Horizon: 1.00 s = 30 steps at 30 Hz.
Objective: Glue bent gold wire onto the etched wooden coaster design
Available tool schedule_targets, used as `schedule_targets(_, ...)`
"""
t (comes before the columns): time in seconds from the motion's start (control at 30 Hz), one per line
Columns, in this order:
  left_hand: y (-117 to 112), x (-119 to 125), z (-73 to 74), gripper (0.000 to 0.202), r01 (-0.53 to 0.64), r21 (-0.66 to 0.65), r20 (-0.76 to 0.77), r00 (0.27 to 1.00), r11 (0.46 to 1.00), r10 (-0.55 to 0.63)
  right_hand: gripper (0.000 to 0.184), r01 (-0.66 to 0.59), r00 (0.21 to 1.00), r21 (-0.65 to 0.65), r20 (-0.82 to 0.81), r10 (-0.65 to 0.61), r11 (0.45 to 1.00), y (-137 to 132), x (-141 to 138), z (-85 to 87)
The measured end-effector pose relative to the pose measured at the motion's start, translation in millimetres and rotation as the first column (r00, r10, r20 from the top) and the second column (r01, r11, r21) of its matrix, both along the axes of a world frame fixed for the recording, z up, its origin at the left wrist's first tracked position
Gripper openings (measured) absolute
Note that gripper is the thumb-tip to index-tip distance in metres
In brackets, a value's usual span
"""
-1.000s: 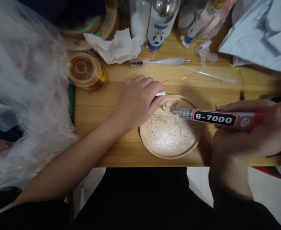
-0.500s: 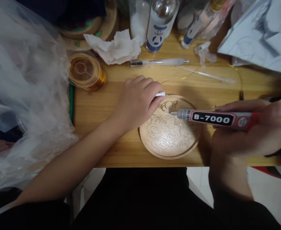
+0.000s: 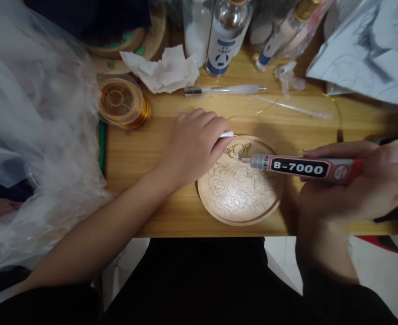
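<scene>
Head: left hand (image 3: pixel 194 146) around stylus (image 3: pixel 226 134), right hand (image 3: pixel 354 194) tube (image 3: pixel 300 167)

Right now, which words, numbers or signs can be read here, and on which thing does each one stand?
"B-7000": on the glue tube, held in the right hand.
Small print by the tube's nozzle: too blurred to read.
Blue label on the clear bottle: a white triangle-like sign; its words are too small to read.
White tool in the left hand: no text visible.
</scene>
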<state>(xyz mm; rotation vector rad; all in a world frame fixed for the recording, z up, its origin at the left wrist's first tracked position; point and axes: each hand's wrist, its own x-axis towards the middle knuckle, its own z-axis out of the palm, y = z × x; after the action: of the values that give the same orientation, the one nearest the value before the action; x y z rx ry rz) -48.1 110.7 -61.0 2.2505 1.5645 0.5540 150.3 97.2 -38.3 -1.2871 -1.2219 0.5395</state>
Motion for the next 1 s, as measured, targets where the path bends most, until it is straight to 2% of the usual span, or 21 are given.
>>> schedule_targets(0.2,0,-1,-0.7,0.018,0.007,0.019,-0.004,1.000,1.000,-0.007,0.056,0.070,0.995,-0.011,0.078,-0.069,0.997,1,3,-4.7)
schedule_targets(0.37,0,-1,-1.1,0.015,0.007,0.033,-0.001,1.000,0.999,-0.007,0.061,0.055,0.995,-0.015,0.089,-0.054,0.998,2,3,-6.5)
schedule_targets(0.5,0,-1,-1.4,0.016,0.009,0.020,0.005,1.000,1.000,-0.009,0.053,-0.011,0.999,-0.014,0.050,0.011,1.000,2,5,-7.9)
schedule_targets(0.63,0,0,-1.4,0.015,0.004,0.026,0.006,1.000,1.000,-0.005,0.062,0.051,0.998,0.039,0.025,-0.052,0.998,4,6,-11.1)
schedule_targets(0.7,0,-1,-1.1,0.015,0.004,0.030,0.004,1.000,1.000,-0.004,0.059,0.057,0.998,0.060,0.011,-0.058,0.997,5,6,-12.0)
schedule_targets(0.87,-1,-1,-0.7,0.015,0.009,0.028,0.006,1.000,1.000,-0.010,0.055,-0.006,0.999,0.018,0.049,0.005,1.000,3,8,-10.3)
schedule_targets(0.93,-1,-1,-1.2,0.014,0.008,0.047,0.015,1.000,0.999,-0.009,0.055,0.024,0.999,-0.006,0.037,-0.024,1.000,4,9,-9.3)
schedule_targets(1.0,-1,-2,-2.1,0.014,0.012,0.067,0.033,0.999,0.998,-0.014,0.051,0.065,0.997,-0.041,-0.047,-0.067,0.997,9,11,-8.5)
